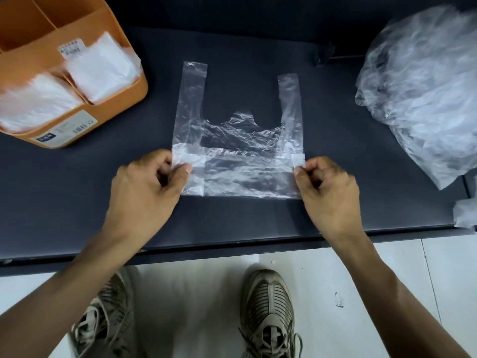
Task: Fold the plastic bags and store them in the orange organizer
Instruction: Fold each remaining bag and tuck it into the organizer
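Observation:
A clear plastic bag [238, 140] lies flat on the dark table [64, 192], handles pointing away from me. Its bottom part is folded up over the body. My left hand [149, 187] pinches the folded edge at the bag's left side. My right hand [327, 187] pinches the folded edge at the right side. The orange organizer [121, 34] stands at the back left, and its near compartments hold folded clear bags [100, 68].
A large heap of loose clear bags [423, 94] fills the right of the table, with another scrap of plastic [466, 213] at the right edge. The table's front edge runs just above my shoes on the white floor.

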A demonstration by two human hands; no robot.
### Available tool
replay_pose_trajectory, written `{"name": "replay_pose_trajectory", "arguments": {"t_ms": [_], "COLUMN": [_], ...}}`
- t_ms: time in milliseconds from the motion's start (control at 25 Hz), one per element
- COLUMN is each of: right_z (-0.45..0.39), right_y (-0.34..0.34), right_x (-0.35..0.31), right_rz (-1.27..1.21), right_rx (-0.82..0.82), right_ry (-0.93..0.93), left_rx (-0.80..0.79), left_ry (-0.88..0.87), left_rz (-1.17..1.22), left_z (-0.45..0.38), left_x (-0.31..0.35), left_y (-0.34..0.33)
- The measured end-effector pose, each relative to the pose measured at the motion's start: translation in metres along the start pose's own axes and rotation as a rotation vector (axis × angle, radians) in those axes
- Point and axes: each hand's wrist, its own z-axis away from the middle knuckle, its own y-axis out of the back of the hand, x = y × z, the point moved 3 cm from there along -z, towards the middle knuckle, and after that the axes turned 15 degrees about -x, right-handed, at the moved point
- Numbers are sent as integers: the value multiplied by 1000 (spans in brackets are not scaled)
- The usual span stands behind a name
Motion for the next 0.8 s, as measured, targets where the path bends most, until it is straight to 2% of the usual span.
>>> {"name": "replay_pose_trajectory", "arguments": {"t_ms": [80,160,200,280,360,440,600,680,800], "right_z": [5,14,17,20,23,22,23,25,28], "right_y": [6,10,5,-25,-59,-68,-43,-36,-31], "right_x": [-5,-18,-28,-48,-57,-44,-2,7,9], "right_rz": [78,198,244,334,410,472,524,510,422], "right_rx": [130,289,288,105,-99,-193,-205,-202,-152], "right_ry": [20,181,276,416,408,338,283,295,337], "left_rx": [79,135,86,-103,-235,-293,-307,-276,-133], "left_ry": [11,-150,-272,-404,-389,-365,-394,-433,-468], "left_rz": [-74,-330,-455,-642,-732,-755,-705,-582,-476], "left_z": [3,6,5,4,3,2,1,4,3], "left_x": [3,10,13,15,10,1,-5,-3,-8], "left_y": [7,8,2,-23,-41,-45,-40,-34,-14]}}
